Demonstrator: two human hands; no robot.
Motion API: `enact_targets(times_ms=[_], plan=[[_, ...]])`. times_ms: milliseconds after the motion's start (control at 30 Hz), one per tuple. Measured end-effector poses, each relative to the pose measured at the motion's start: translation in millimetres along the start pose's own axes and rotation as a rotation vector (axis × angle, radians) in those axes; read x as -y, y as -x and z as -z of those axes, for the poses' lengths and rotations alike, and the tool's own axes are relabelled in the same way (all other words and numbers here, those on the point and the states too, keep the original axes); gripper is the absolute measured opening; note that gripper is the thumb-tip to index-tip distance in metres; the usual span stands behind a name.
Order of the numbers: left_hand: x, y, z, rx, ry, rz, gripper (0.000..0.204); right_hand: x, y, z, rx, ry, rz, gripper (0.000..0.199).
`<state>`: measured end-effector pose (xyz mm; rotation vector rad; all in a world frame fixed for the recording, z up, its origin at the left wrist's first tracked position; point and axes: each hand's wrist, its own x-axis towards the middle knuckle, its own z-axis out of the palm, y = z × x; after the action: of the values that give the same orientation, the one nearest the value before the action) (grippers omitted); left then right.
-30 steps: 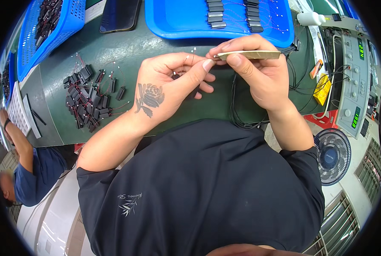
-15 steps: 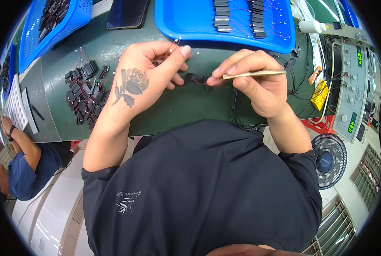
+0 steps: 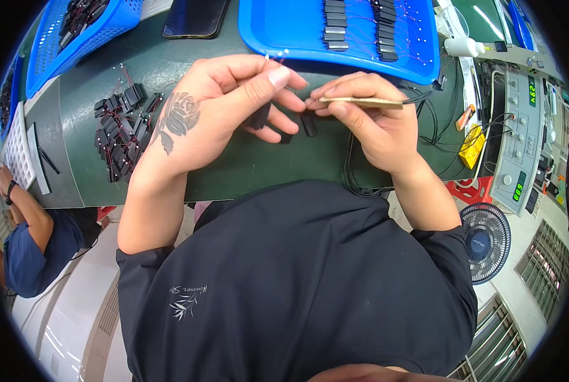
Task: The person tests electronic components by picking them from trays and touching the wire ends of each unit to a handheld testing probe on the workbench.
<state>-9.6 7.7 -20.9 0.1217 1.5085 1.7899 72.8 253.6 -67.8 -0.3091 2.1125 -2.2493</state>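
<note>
My left hand (image 3: 233,105) is closed round small black blocks (image 3: 259,117), largely hidden by its fingers. White-tipped wire ends (image 3: 278,56) stick up past its thumb and forefinger. Close by on the right, my right hand (image 3: 377,121) pinches a flat tan strip-like tool (image 3: 364,101), lying nearly level. Black cable (image 3: 419,97) shows by the strip's right end; whether they join I cannot tell. Just below the right fingertips is another small black block (image 3: 308,124); I cannot make out which hand bears it.
A pile of black blocks with red wires (image 3: 122,137) lies left on the green table (image 3: 246,169). Beyond are a blue basket (image 3: 100,44), a phone (image 3: 195,18) and a blue tray (image 3: 284,28) with rows of blocks. An instrument (image 3: 520,140) stands right; another person (image 3: 33,235) works left.
My right hand has moved left with the tan tool, bringing its fingertips close to my left hand. The red wire seen between the hands is now hidden. A black block shows below the right fingertips.
</note>
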Motion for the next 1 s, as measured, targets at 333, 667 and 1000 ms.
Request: enact_targets(times_ms=[333, 667, 1000], plan=[[15, -2, -10, 0.117, 0.029, 0.052, 0.026, 6, -3, -1, -0.153, -0.048, -0.013, 0.015], [25, -5, -23, 0.031, -0.040, 0.025, 0.021, 3, 0, 2, -0.139, -0.129, 0.026, 0.014], [28, -6, -23, 0.027, -0.045, 0.066, 0.020, 5, -2, -1, -0.134, -0.146, 0.027, 0.012]])
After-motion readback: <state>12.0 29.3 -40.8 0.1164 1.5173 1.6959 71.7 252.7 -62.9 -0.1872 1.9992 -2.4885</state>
